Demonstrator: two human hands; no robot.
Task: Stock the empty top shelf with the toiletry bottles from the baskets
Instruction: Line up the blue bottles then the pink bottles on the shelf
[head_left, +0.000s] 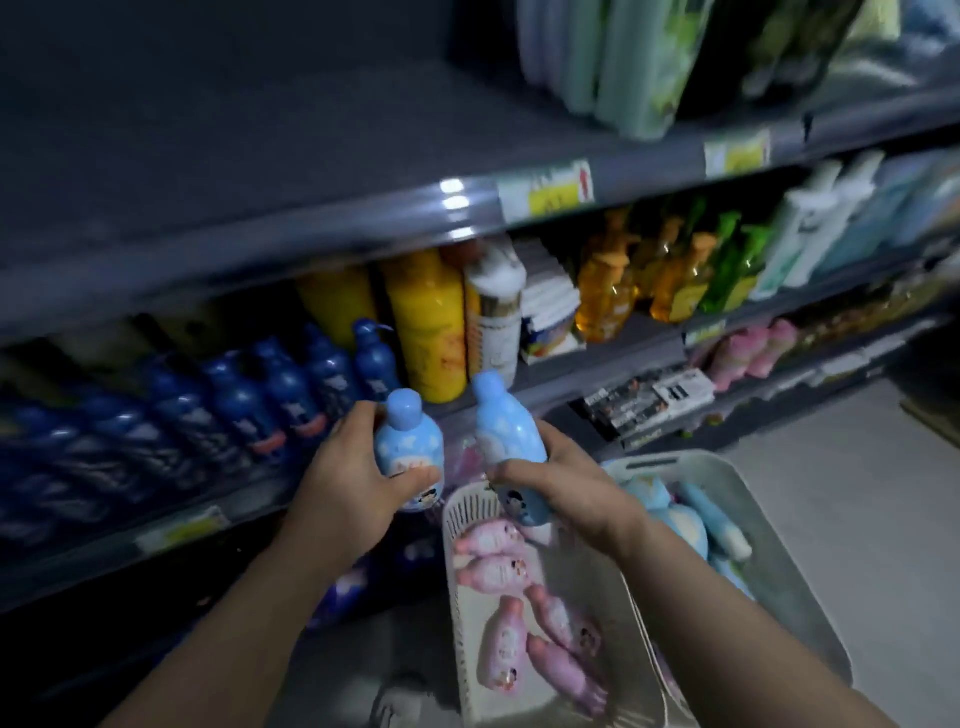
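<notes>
My left hand (349, 480) grips a light blue toiletry bottle (408, 444), held upright in front of the shelves. My right hand (563, 486) grips a second light blue bottle (501, 431), tilted slightly left. Below them a white slotted basket (462, 514) holds several pink bottles (506, 644) lying flat. Behind it a larger grey basket (779, 566) holds more light blue bottles (680, 525). The top shelf (234, 156) is a bare dark board on its left part, above and behind both hands.
Green refill packs (639, 67) stand at the right end of the top shelf. The shelf below carries dark blue pump bottles (291, 395), yellow bottles (431, 322), and orange and green ones (665, 270). Pink bottles (748, 348) sit lower right. Pale floor (857, 493) lies to the right.
</notes>
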